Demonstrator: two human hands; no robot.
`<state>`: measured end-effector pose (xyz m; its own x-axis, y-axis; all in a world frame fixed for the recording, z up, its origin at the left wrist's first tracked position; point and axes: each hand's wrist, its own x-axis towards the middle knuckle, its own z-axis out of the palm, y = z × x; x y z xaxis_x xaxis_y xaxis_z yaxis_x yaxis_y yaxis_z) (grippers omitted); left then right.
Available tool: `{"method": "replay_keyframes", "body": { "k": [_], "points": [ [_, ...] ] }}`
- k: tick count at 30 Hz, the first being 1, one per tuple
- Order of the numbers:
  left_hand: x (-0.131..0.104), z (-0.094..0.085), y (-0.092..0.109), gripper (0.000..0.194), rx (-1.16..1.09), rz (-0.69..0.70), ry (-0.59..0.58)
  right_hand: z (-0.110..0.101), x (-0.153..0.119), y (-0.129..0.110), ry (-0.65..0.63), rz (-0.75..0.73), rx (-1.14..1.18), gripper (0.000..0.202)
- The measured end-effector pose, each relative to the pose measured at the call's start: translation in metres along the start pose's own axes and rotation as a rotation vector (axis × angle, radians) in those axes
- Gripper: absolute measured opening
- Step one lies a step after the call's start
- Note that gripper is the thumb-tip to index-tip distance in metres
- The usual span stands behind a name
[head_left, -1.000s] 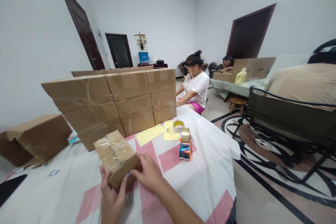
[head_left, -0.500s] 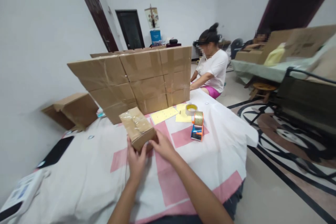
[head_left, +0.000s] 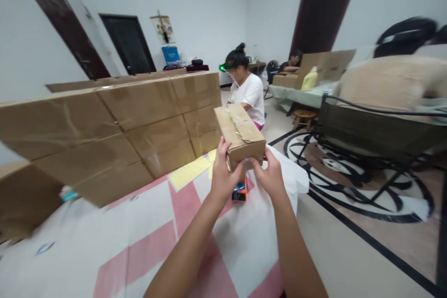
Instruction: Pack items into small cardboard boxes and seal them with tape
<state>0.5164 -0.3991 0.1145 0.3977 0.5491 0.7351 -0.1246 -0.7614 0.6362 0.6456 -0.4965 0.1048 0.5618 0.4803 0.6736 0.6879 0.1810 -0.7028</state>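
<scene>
A small brown cardboard box (head_left: 246, 142), with clear tape over its creased top, is held up above the cloth-covered table. My left hand (head_left: 225, 170) grips its left side, and my right hand (head_left: 270, 172) grips its right side, the thumbs on the near face. Beneath the box, the orange and blue tape dispenser (head_left: 240, 192) is partly hidden. Yellow sheets (head_left: 190, 172) lie on the cloth to the left of the hands. Behind them stands a wall of stacked cardboard boxes (head_left: 157, 135).
A person in a white shirt (head_left: 254, 95) sits beyond the box. The pink and white cloth (head_left: 146, 251) covers the table. At the far left is another cardboard box (head_left: 28, 195). On the right stand a dark folding chair (head_left: 377, 135) and a wooden stool (head_left: 305, 115).
Both hands have raised the small box off the table area and carried it right and forward, over the dispenser. The camera view has swung to the right.
</scene>
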Motion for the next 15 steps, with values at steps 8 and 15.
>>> {"method": "replay_keyframes", "body": {
  "k": [8, 15],
  "points": [
    [0.1, 0.087, -0.052, 0.064, 0.522, -0.168, -0.541, -0.007, 0.065, 0.124, 0.015, 0.122, -0.194, 0.049],
    [0.124, 0.112, -0.126, 0.07, 0.794, -0.285, -0.639, 0.066, 0.058, 0.204, -0.047, 0.233, -0.058, 0.063]
  ]
}}
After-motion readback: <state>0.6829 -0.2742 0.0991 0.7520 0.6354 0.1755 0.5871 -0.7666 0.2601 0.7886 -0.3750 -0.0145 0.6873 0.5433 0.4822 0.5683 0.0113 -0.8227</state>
